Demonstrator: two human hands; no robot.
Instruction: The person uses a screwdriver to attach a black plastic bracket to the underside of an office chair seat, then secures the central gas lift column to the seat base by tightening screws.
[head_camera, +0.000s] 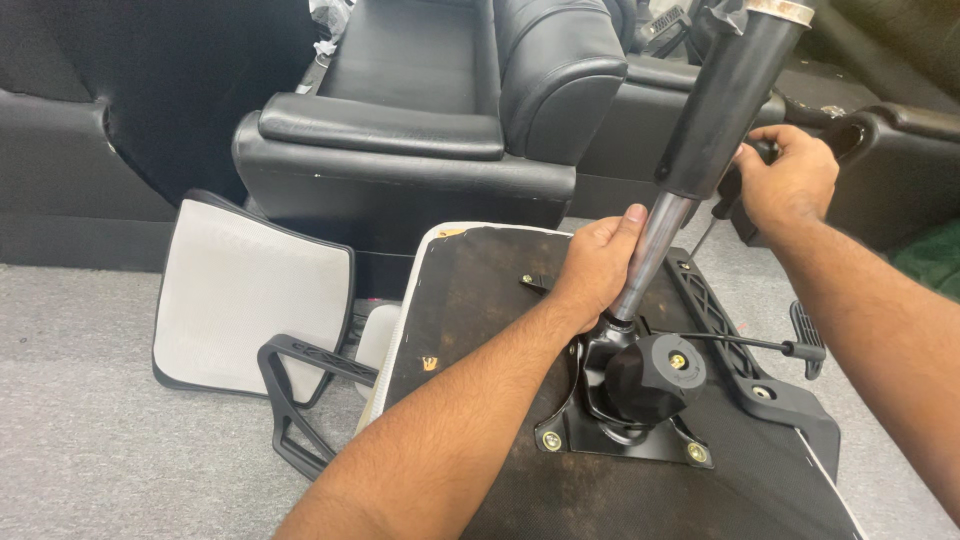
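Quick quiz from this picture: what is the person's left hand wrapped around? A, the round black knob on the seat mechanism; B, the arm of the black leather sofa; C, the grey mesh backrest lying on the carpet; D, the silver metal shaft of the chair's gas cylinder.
D: the left hand closes around the silver metal shaft, just above the round black knob on the upturned seat.

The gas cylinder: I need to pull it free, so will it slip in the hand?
Probably slippery: the left hand wraps the gas cylinder on its smooth, shiny metal part. It looks stiff. The black sleeve above seems a less slick grip.
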